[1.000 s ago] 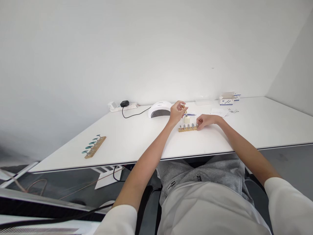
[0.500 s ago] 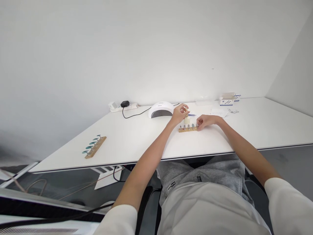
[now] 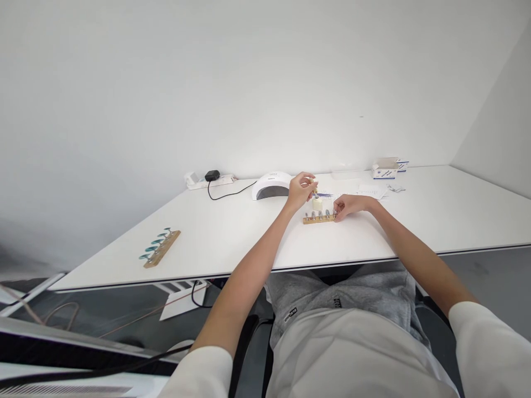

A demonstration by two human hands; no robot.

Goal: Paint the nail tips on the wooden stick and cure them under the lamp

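My left hand (image 3: 301, 189) pinches the gold cap of a nail polish brush (image 3: 314, 190), whose lower end is at the mouth of a cream polish bottle (image 3: 317, 204). That bottle stands upright just behind a wooden nail tip stand (image 3: 318, 219). Several small nail tips, clear to greyish, rise on posts along the stand. At its right end my right hand (image 3: 345, 206) is closed on the stand, fingers around the last tip, which they partly cover.
A white nail lamp (image 3: 272, 185) stands left of my left hand. Another wooden stand (image 3: 162, 250) with teal tips lies at the left. Toward the back are a power strip (image 3: 215, 181), black adapter (image 3: 212, 175), small boxes (image 3: 385, 168), papers (image 3: 372, 191) and a blue pen-like item (image 3: 326, 194).
The left hand lowered the brush cap onto the bottle, then raised it slightly back up and left. The right hand and the stand have stayed in place.
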